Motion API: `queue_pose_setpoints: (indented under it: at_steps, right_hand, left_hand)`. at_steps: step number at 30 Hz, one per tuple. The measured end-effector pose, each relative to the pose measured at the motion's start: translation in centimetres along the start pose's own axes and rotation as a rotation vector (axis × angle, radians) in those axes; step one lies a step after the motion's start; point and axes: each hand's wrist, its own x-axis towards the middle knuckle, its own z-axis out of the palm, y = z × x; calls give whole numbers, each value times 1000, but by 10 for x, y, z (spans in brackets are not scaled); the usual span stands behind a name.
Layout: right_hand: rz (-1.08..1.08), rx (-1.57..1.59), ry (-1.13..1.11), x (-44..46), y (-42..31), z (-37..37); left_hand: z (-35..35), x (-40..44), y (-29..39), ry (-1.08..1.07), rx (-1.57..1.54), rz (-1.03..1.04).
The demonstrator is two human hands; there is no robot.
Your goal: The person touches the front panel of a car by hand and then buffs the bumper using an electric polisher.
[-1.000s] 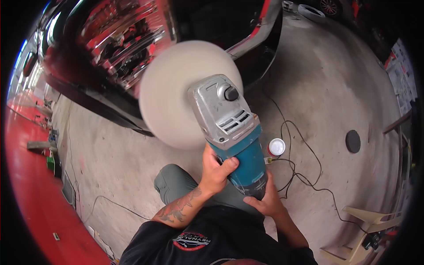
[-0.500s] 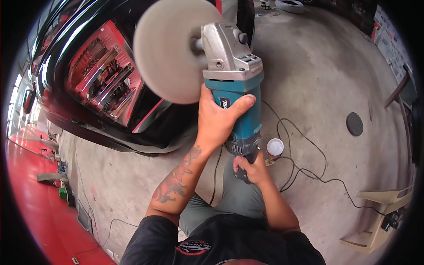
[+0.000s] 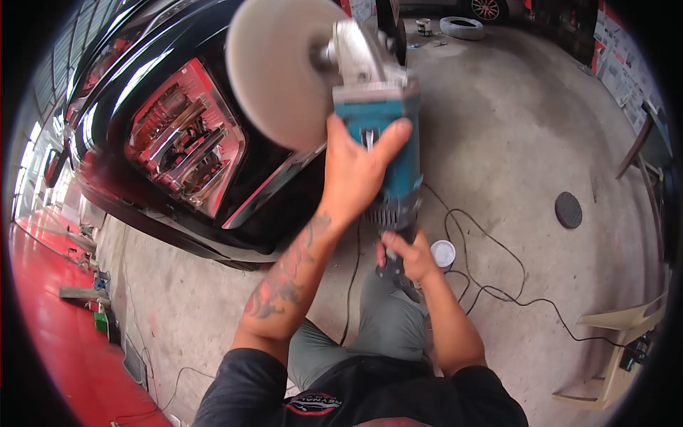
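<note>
One polisher, teal body with a metal head, raised in front of the car — landmark for the places below — at the right of its lamp. One pad, pale and round, fitted to the polisher's car-side face; its surface is blurred, apparently from spinning. Contact between pad and car: cannot tell. Left hand: curled around the polisher's body below the head, thumb laid across it. Right hand: closed around the rear handle, lower down.

Step in hand, by judgement: running the polisher close to the car. The next move seems to call for a firm two-handed hold, an even pad angle and a cord kept clear of the pad.

Further items, on the floor to the car's right: that cord, in loops; one pot, white on top; one dark disc, farther right — one beige chair, farther again; one tyre, beyond the car's right side.
</note>
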Motion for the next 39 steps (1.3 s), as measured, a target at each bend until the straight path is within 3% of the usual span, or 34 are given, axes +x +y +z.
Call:
queue_pose_setpoints:
  at_steps: [6,10,13,16,19,24,32,39]
  right_hand:
    - [-28,35,30,22,-39,-3]
    - [32,-50,18,-17,-7,-9]
    - [159,-9,14,-61,28,-8]
    - [156,-34,63,-70,33,-10]
    - [80,-249,83,-49,2,-12]
    - [23,-353,301,-23,-53,3]
    - [-31,-688,186,-63,-76,22]
    - [39,-567,191,-79,-101,39]
  left_hand:
    - [12,37,24,27,-65,17]
    - [7,-11,-21,-45,-225,-74]
    - [1,-64,-50,14,-89,-167]
    - [1,-74,-59,-39,-242,-213]
    - [4,-39,-55,-84,-314,-87]
    - [3,15,-28,-253,-590,-86]
    - [-35,-46,-59,-179,-751,-10]
    - [-36,-54,-7,-128,-773,-77]
